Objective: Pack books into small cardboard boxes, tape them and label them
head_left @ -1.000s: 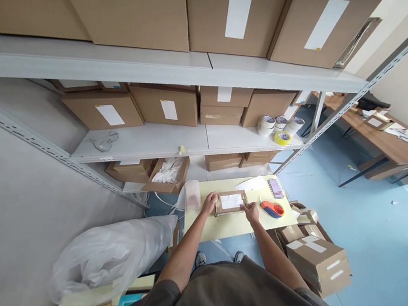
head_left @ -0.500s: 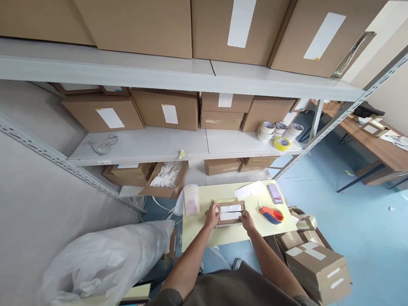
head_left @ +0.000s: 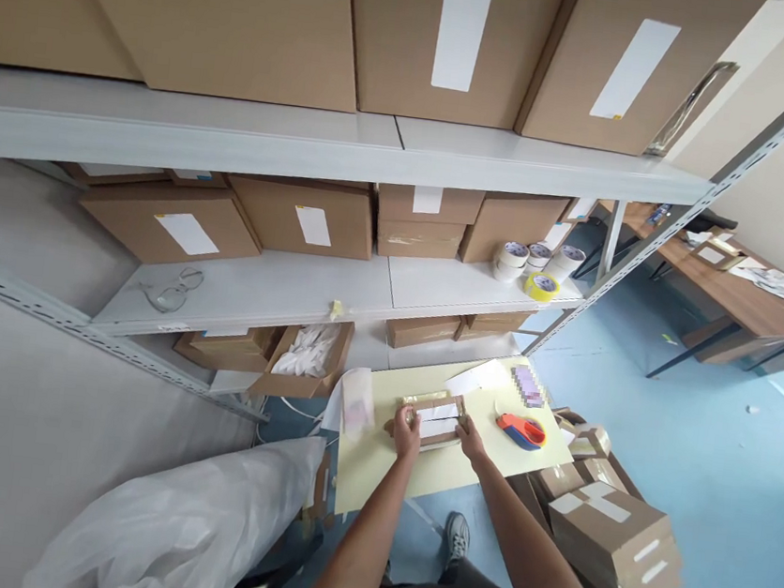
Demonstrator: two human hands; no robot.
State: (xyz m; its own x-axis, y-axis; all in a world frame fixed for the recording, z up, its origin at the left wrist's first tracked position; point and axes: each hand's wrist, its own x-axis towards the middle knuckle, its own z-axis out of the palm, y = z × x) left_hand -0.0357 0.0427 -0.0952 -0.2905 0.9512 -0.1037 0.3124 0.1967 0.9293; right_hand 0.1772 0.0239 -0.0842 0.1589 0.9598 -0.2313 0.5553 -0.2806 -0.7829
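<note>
A small flat cardboard package (head_left: 435,422) with a white label on top lies on a pale yellow table (head_left: 378,472). My left hand (head_left: 407,431) grips its near left end, and my right hand (head_left: 469,440) holds its right end. Part of the package is hidden by my fingers. Beyond my right hand lies an orange and blue tape dispenser (head_left: 522,431). A white sheet of paper (head_left: 478,376) and a pixelated flat item (head_left: 529,386) lie at the table's far edge.
A folded white packet (head_left: 357,401) lies at the table's left edge. Stacked cardboard boxes (head_left: 610,550) stand right of the table, and a large white plastic bag (head_left: 182,525) lies left. Metal shelves (head_left: 243,291) with boxes and tape rolls rise ahead.
My view has shifted, so the table sits lower in the picture and more of my forearms shows. My hands have stayed on the package, which has barely moved on the table.
</note>
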